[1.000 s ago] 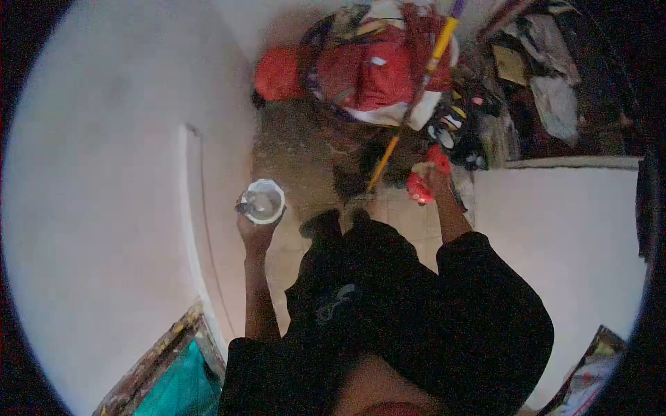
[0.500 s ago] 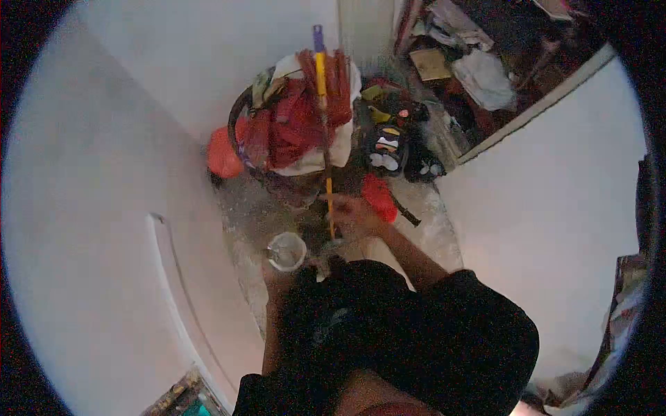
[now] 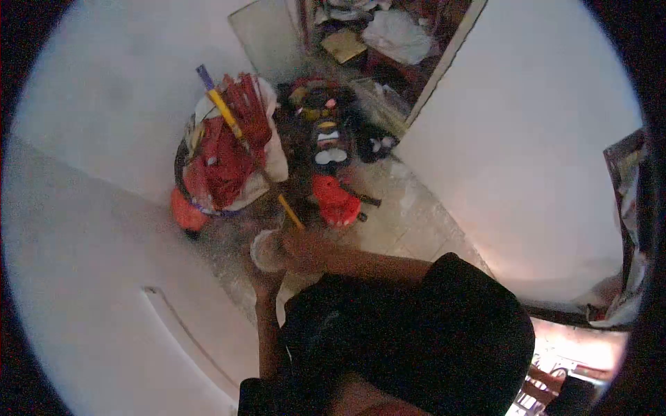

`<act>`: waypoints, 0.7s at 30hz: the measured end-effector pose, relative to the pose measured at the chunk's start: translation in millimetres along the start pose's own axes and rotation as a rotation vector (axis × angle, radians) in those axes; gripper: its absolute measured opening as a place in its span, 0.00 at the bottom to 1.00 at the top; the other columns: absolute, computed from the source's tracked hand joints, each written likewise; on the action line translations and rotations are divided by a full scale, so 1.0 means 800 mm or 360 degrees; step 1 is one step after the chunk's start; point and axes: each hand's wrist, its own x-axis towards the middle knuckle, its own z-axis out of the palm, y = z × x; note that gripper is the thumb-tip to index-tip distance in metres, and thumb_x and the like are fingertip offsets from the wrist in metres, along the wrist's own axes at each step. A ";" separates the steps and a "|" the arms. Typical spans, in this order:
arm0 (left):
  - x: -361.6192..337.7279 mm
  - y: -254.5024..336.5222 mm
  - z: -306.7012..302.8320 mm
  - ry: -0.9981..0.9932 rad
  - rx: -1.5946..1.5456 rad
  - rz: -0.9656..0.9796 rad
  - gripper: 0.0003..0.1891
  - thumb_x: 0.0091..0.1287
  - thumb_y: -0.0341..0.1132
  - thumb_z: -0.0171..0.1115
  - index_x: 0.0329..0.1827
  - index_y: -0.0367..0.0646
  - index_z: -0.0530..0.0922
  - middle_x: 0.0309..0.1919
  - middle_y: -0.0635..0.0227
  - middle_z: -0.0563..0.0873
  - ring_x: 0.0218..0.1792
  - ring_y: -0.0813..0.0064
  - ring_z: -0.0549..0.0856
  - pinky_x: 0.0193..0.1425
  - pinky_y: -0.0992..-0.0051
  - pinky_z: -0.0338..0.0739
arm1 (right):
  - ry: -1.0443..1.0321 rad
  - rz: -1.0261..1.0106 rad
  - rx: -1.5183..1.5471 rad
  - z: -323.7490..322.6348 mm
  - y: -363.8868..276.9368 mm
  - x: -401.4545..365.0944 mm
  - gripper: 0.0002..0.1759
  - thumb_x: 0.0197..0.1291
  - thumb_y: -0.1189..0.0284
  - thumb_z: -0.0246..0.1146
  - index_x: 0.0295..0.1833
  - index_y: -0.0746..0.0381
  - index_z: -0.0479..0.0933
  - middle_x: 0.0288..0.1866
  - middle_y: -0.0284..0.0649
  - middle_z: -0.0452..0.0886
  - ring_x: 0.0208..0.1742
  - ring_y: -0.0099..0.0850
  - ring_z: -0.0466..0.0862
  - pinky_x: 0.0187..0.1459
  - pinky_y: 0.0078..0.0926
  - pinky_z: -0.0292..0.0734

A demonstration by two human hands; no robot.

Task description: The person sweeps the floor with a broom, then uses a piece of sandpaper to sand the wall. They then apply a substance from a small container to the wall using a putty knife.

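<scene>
My left hand point(image 3: 263, 279) is wrapped round a white round cup point(image 3: 262, 251), with its opening facing up. What is inside the cup is too blurred to make out. My right hand point(image 3: 306, 252) is at the cup's right rim, its fingers smeared and partly hidden. Just beyond the hands, a long pole point(image 3: 225, 114) with a purple end and yellow sections leans over a heap of dark red cloth point(image 3: 225, 156). Its lower end comes close behind my right hand.
A red bag with a black strap point(image 3: 336, 200) lies on the floor beyond my right arm. Dark bags and shoes point(image 3: 331, 145) are piled behind it. An orange-red bundle point(image 3: 186, 211) sits by the left wall. An opening at the back shows a white plastic bag point(image 3: 399, 36) among clutter.
My right hand has moved left, from beside the pole to the cup. The view has turned, so the pole and heap now appear farther left. My left hand still holds the cup.
</scene>
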 end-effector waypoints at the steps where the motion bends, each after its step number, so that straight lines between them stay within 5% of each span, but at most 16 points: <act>1: 0.009 0.010 0.000 -0.0048 0.0534 0.0315 0.38 0.60 0.41 0.80 0.72 0.43 0.71 0.68 0.58 0.79 0.68 0.57 0.79 0.75 0.58 0.72 | 0.0061 -0.0008 0.0048 -0.015 0.006 0.000 0.28 0.74 0.52 0.59 0.61 0.67 0.77 0.42 0.55 0.87 0.38 0.52 0.88 0.44 0.51 0.83; 3: -0.006 0.034 -0.019 -0.0006 0.1160 0.0488 0.36 0.61 0.42 0.80 0.71 0.43 0.73 0.67 0.59 0.80 0.67 0.58 0.80 0.74 0.58 0.73 | 0.0150 -0.0064 0.0245 -0.067 -0.002 0.000 0.25 0.76 0.54 0.58 0.59 0.66 0.79 0.39 0.52 0.87 0.36 0.48 0.88 0.41 0.47 0.83; 7: 0.116 0.084 0.057 0.0199 0.0787 0.0206 0.37 0.53 0.40 0.84 0.66 0.41 0.78 0.63 0.56 0.84 0.66 0.56 0.83 0.70 0.60 0.77 | 0.0279 -0.0153 0.0569 -0.248 0.018 0.037 0.20 0.79 0.57 0.57 0.54 0.64 0.83 0.34 0.44 0.87 0.31 0.39 0.88 0.35 0.39 0.83; 8: 0.148 0.077 0.080 0.0156 0.0848 0.0219 0.44 0.51 0.42 0.85 0.70 0.41 0.73 0.62 0.54 0.85 0.64 0.56 0.84 0.70 0.60 0.78 | 0.0371 -0.0125 0.0538 -0.288 0.036 0.043 0.18 0.79 0.60 0.58 0.54 0.64 0.83 0.35 0.44 0.87 0.32 0.37 0.88 0.36 0.37 0.83; 10: 0.155 0.070 0.038 0.0152 0.0879 0.0224 0.50 0.49 0.44 0.87 0.75 0.41 0.69 0.61 0.53 0.86 0.63 0.56 0.85 0.69 0.60 0.80 | 0.0427 -0.0113 0.0479 -0.273 0.020 0.083 0.15 0.79 0.63 0.59 0.54 0.64 0.83 0.36 0.44 0.87 0.33 0.36 0.88 0.38 0.35 0.83; 13: 0.146 0.095 -0.021 0.0256 0.0802 0.0231 0.51 0.49 0.46 0.87 0.76 0.42 0.68 0.63 0.52 0.85 0.62 0.56 0.86 0.69 0.60 0.80 | 0.0597 -0.0693 0.0210 -0.233 -0.013 0.130 0.11 0.77 0.68 0.62 0.53 0.65 0.82 0.39 0.44 0.87 0.34 0.34 0.88 0.39 0.34 0.83; 15: 0.167 0.148 0.209 0.0216 0.0926 0.0057 0.51 0.49 0.47 0.87 0.75 0.42 0.68 0.65 0.53 0.83 0.63 0.56 0.85 0.70 0.59 0.80 | 0.0444 -0.0424 0.0375 -0.363 0.057 0.041 0.10 0.76 0.69 0.62 0.52 0.65 0.82 0.40 0.45 0.87 0.33 0.36 0.87 0.39 0.34 0.82; 16: 0.191 0.141 0.209 0.0261 0.0899 0.0036 0.51 0.49 0.47 0.87 0.75 0.42 0.68 0.65 0.53 0.83 0.63 0.56 0.85 0.70 0.59 0.80 | 0.0357 -0.0341 0.0411 -0.421 0.099 0.024 0.10 0.76 0.70 0.63 0.52 0.65 0.82 0.40 0.45 0.87 0.33 0.36 0.87 0.38 0.35 0.82; 18: 0.146 0.158 0.104 0.0158 0.0676 0.0146 0.39 0.56 0.41 0.80 0.71 0.39 0.74 0.63 0.52 0.85 0.64 0.55 0.85 0.68 0.59 0.79 | 0.0454 -0.0473 0.0110 -0.345 0.013 0.047 0.10 0.75 0.70 0.64 0.52 0.66 0.82 0.41 0.46 0.87 0.33 0.36 0.87 0.39 0.35 0.82; 20: 0.091 0.145 0.008 0.0245 0.0587 0.0110 0.40 0.56 0.42 0.81 0.71 0.39 0.74 0.63 0.51 0.85 0.63 0.54 0.85 0.68 0.59 0.78 | 0.0424 -0.0499 -0.0057 -0.263 -0.065 0.070 0.11 0.75 0.69 0.63 0.51 0.67 0.82 0.41 0.47 0.87 0.34 0.36 0.87 0.40 0.35 0.82; 21: 0.110 0.181 0.144 0.0288 0.0556 0.0076 0.40 0.55 0.42 0.81 0.71 0.39 0.74 0.63 0.51 0.85 0.63 0.54 0.85 0.68 0.59 0.78 | 0.0417 -0.0494 -0.0056 -0.372 -0.003 0.014 0.11 0.76 0.69 0.63 0.51 0.67 0.82 0.41 0.48 0.87 0.35 0.36 0.88 0.40 0.35 0.82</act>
